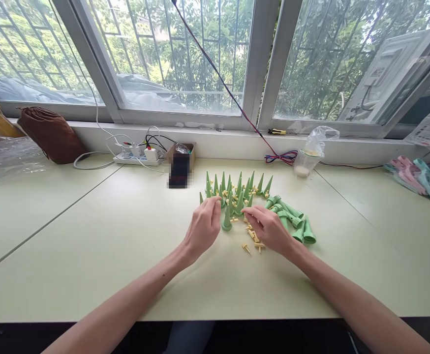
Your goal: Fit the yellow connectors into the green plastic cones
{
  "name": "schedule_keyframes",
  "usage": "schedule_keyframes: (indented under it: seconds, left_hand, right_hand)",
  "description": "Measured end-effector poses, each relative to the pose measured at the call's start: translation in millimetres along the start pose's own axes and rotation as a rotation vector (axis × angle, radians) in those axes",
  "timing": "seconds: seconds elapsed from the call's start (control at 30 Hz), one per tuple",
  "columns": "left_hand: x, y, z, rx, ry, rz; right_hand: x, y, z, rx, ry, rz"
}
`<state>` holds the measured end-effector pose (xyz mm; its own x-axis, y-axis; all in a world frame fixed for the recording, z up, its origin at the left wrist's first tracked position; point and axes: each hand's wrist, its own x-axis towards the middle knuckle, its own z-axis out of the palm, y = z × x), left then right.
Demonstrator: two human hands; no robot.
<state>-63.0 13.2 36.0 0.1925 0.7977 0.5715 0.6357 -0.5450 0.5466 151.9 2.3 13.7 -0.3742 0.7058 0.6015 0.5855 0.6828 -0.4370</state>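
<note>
Several green plastic cone spikes (227, 220) stand point up in a cluster, with small yellow pegs among them. My left hand (204, 223) is at the cluster's left front, its fingers bent and pressed together; what they hold, if anything, is hidden. On the other side, my right hand (268, 227) has its fingertips drawn together in a pinch beside the front spikes. Anything in that pinch is too small to make out. Loose yellow T-shaped pegs (246, 249) lie just left of and below the right hand. More green spikes (309, 232) lie heaped to its right.
Behind the cluster are a small box (193, 150), a power strip (137, 159) with cables and a brown drawstring bag (52, 133). A plastic cup (305, 162) in a clear bag stands at the back right, near bundled wire (281, 157). Pink and blue packages (417, 177) lie far right.
</note>
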Motion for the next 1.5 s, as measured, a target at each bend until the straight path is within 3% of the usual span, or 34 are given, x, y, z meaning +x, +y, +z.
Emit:
schedule_keyframes:
  seconds: [0.2,0.53,0.77,1.1,1.5]
  left_hand:
    - [-2,8,-3.1,0.010,-0.141,-0.036]
    - [-6,0,6.3,0.046,-0.317,-0.063]
    - [-3,-3,8.2,-0.085,-0.338,-0.140]
    - [2,-3,7.5,-0.472,-0.354,-0.346]
    - [2,2,6.4,-0.515,-0.331,-0.393]
  right_hand:
    - [4,0,-9,0.036,0.017,0.049]
    - [5,-3,-12,0.134,0.046,0.157]
    - [5,-4,-11,0.134,0.045,0.174]
    - [6,-4,-10,0.134,0.095,0.189]
    - [5,-6,-11,0.151,0.056,0.133]
